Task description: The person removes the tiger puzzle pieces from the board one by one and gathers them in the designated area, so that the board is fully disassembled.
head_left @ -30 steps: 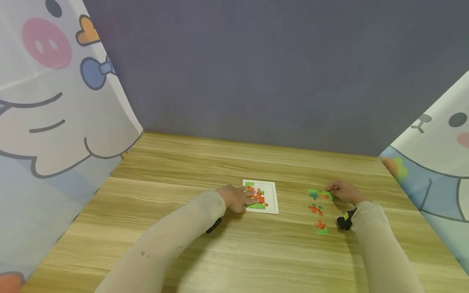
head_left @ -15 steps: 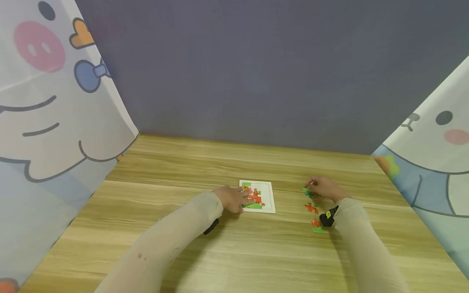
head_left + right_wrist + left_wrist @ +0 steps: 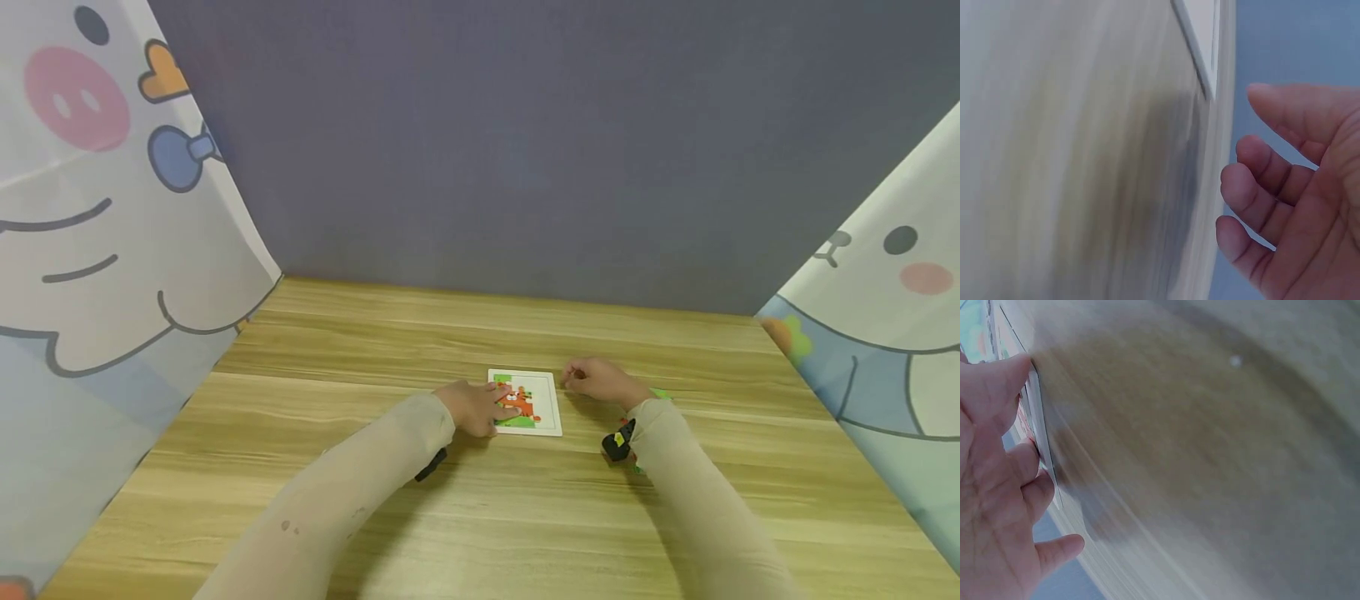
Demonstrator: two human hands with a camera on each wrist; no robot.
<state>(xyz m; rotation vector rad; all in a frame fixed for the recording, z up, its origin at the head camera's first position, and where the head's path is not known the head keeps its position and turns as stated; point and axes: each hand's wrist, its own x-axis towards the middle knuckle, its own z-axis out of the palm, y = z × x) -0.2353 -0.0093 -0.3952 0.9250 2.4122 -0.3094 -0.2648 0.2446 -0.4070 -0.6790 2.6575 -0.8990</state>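
My left hand (image 3: 474, 407) rests with spread fingers on the left side of a white framed jigsaw puzzle (image 3: 549, 408), partly covering its orange and green animal picture. In the left wrist view, the fingertips (image 3: 1040, 487) lie along the board's edge (image 3: 1036, 403). Just right of the board is my right hand (image 3: 598, 379), its thumb and fingers bent toward each other. The right wrist view has the thumb (image 3: 1297, 106) above curled fingers; the index finger is hidden, so I cannot tell whether a piece is pinched. A green puzzle piece (image 3: 660, 393) shows past the right wrist.
More orange and green pieces (image 3: 637, 467) lie mostly hidden under the right forearm. A black wrist camera (image 3: 618, 442) sits at the right cuff. The wood-grain table (image 3: 375, 333) ends at a grey back wall (image 3: 480, 167), with cartoon-printed sheets (image 3: 97, 250) at both sides.
My right hand has moved left from the loose pieces to beside the board, its forearm now covering several of them. The left hand stays on the puzzle. The head view has shifted slightly.
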